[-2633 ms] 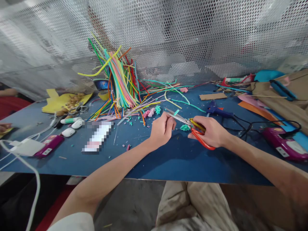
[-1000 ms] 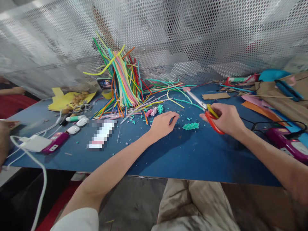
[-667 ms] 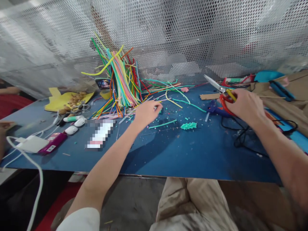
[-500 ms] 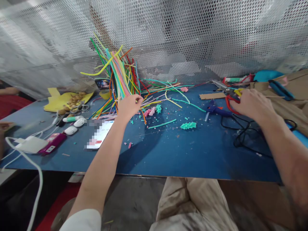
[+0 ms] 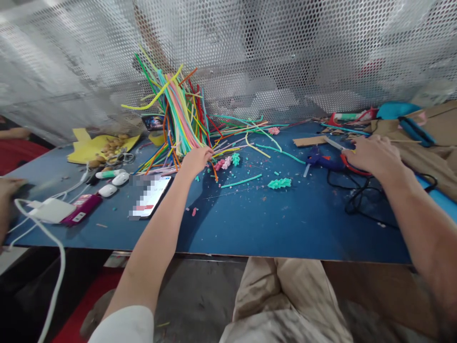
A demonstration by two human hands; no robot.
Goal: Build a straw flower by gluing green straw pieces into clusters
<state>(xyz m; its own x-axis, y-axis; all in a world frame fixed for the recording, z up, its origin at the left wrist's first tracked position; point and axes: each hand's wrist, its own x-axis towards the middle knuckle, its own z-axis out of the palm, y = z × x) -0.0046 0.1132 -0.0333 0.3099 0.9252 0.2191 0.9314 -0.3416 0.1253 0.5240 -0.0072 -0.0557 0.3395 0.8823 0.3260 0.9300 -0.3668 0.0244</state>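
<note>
My left hand (image 5: 195, 163) is closed in a pinch at the lower end of a tall bundle of coloured pipe cleaners (image 5: 178, 112). Whatever is between its fingertips is hidden. On the right, my right hand (image 5: 378, 155) is closed around the handles of a pair of scissors (image 5: 333, 143), low over the table, its blades pointing left. Beside the scissors lies a blue glue gun (image 5: 323, 162) with a black cord. Small pink fuzzy pieces (image 5: 223, 164) and a green one (image 5: 235, 159) sit close to my left hand. A larger green leaf-like piece (image 5: 279, 183) lies mid-table.
A phone (image 5: 153, 196) lies beside my left forearm. Further left are a purple power bank (image 5: 83, 208), a white charger (image 5: 53, 211) with cables, and yellow paper (image 5: 80, 151). Cardboard (image 5: 310, 141) and brown paper (image 5: 421, 152) lie right. Another person's hand (image 5: 12, 186) shows at the left edge.
My left hand has moved slightly right, against the pipe cleaners' lower ends. My right hand has turned and lowered the scissors; their blades, spread before, now look together.
</note>
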